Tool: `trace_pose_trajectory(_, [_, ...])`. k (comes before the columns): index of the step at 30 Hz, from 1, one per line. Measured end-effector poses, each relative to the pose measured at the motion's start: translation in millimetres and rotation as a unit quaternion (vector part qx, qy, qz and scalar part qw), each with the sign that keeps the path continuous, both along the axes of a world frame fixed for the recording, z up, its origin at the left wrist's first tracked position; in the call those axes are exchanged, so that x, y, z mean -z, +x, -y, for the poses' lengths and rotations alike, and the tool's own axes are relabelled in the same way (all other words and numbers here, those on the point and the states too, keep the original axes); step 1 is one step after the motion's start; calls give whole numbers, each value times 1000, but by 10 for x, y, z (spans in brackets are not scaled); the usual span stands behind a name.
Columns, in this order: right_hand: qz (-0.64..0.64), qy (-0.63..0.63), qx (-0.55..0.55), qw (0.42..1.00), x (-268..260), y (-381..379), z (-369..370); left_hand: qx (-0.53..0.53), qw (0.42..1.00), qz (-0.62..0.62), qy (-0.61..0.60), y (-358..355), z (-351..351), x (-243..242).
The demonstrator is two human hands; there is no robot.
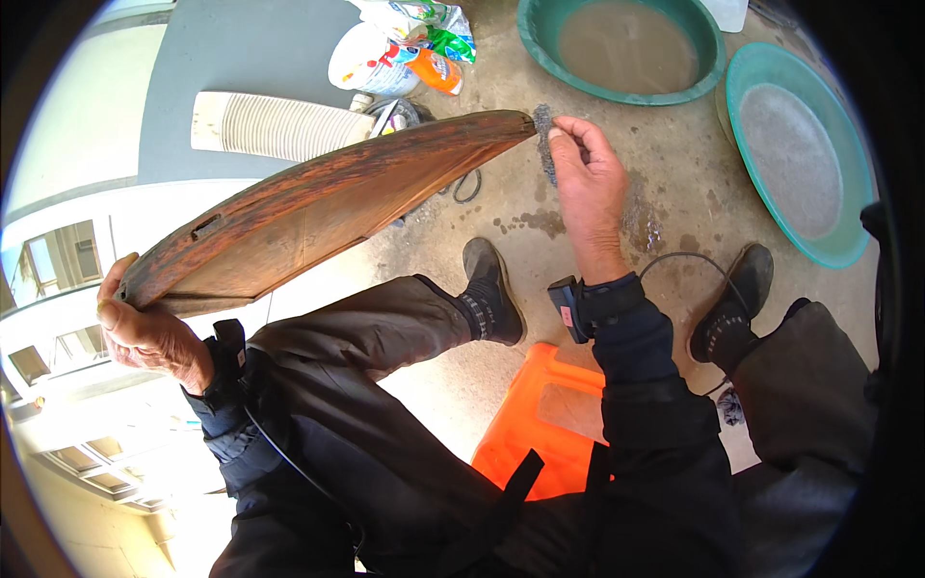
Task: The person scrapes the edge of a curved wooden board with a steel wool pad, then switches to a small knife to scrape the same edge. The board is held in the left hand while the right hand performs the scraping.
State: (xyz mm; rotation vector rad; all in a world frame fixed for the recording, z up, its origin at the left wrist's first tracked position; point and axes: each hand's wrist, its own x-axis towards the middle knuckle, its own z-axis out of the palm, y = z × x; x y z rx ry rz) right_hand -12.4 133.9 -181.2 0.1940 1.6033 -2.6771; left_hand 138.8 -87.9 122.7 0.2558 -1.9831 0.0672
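A weathered, reddish-brown curved wooden piece [325,188] slants across the view, raised above the floor. It has a thick arched edge with a small slot near the left end and a flatter board face below. My left hand [148,325] grips its lower left end, thumb in front and fingers partly hidden behind. Between the thumb and fingers of my right hand [589,170] is a grey wire scouring pad [545,144]. The pad sits right at the wood's right tip; whether it presses on it I cannot tell.
A dark green basin [531,43] holds murky water; a lighter green basin [744,144] holds cloudy liquid. A ribbed washboard [282,126], white bucket [361,61] and orange bottle [439,71] stand beyond the wood. An orange plastic stool [520,426] is below me. Wet spots mark the concrete floor [498,202].
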Motion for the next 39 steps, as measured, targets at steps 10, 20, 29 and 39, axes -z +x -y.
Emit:
trace_pose_trajectory(10, [-11, 145, 65, 987, -1, 110, 92, 67, 996, 56, -9, -163, -393, 251])
trace_pose_trajectory(20, [-122, 140, 45, 982, -196, 214, 77, 64, 993, 85, -41, -320, -507, 306])
trace_pose_trajectory(29, [-178, 156, 74, 969, -491, 313, 173, 80, 991, 88, -60, -331, -525, 306])
trace_pose_trajectory(39, [-146, 186, 129, 963, -560, 410, 244, 146, 982, 116, -5, -375, -587, 353])
